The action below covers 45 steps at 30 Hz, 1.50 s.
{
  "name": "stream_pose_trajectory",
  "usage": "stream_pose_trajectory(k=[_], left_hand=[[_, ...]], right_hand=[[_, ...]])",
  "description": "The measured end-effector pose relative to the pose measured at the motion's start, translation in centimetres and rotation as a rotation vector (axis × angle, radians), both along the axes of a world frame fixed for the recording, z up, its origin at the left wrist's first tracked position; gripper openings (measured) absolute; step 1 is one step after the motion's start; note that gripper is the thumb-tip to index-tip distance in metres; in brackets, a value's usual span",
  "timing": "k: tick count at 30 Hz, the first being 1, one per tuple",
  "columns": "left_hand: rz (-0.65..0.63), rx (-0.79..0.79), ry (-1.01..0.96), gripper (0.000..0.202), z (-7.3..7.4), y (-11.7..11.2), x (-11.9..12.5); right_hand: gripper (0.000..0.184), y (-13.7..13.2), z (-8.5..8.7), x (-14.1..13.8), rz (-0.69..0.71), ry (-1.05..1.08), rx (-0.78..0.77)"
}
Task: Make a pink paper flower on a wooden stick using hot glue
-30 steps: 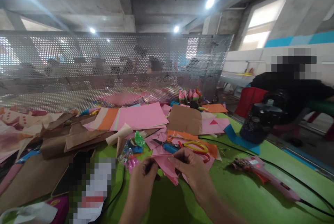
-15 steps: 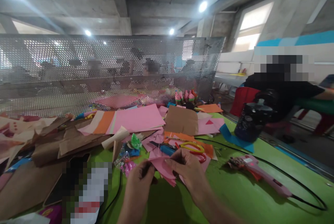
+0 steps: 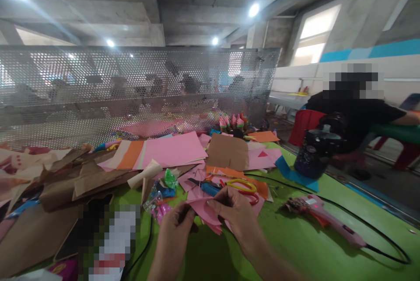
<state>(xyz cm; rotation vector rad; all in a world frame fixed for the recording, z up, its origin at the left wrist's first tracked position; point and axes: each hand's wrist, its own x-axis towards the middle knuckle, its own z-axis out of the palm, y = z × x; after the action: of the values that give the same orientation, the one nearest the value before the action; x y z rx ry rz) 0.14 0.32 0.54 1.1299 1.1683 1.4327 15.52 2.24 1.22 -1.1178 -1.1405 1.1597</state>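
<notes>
Both my hands meet over a green table (image 3: 311, 250) and pinch a folded pink paper piece (image 3: 205, 213). My left hand (image 3: 175, 226) grips its left edge with thumb and fingers closed. The right side of the pink piece is held by my right hand (image 3: 234, 215), fingers curled over the top. Just behind the hands lie yellow-and-red scissors (image 3: 241, 187) and a blue-handled tool (image 3: 206, 186).
Pink, orange and brown paper sheets (image 3: 170, 150) cover the table's back and left. A pink glue gun (image 3: 328, 222) with a black cable lies at right, a dark jug (image 3: 313, 152) behind it. A perforated metal screen (image 3: 131, 88) stands across the back. A person in black sits at right.
The view dropped and shifted slightly. My hands keep hold of the pink paper, working it with small finger movements in nearly the same spot.
</notes>
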Motion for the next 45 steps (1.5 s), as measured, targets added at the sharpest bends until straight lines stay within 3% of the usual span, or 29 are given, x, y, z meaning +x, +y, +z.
stream_pose_trajectory(k=[10, 16, 22, 32, 39, 45], left_hand=[[0.011, 0.002, -0.008, 0.028, 0.2, -0.1, 0.2], [0.017, 0.002, 0.003, 0.031, 0.3, -0.1, 0.1], [-0.075, -0.040, -0.018, 0.028, 0.4, 0.3, -0.4], [-0.104, -0.061, -0.006, 0.029, 0.3, 0.4, -0.6], [-0.004, -0.017, -0.028, 0.030, 0.4, 0.1, -1.1], [-0.007, 0.029, -0.070, 0.032, 0.2, 0.3, -1.4]], right_hand=[[0.026, 0.5, -0.9, 0.2, 0.026, 0.015, 0.029], [0.027, 0.1, -0.5, 0.1, 0.026, 0.029, 0.018], [0.033, 0.5, -0.7, 0.1, 0.077, 0.056, -0.013], [0.034, 0.5, -0.5, 0.1, 0.073, 0.091, -0.035], [0.033, 0.3, 0.1, 0.2, 0.051, 0.031, 0.003], [0.036, 0.0, 0.5, 0.1, 0.081, -0.005, 0.003]])
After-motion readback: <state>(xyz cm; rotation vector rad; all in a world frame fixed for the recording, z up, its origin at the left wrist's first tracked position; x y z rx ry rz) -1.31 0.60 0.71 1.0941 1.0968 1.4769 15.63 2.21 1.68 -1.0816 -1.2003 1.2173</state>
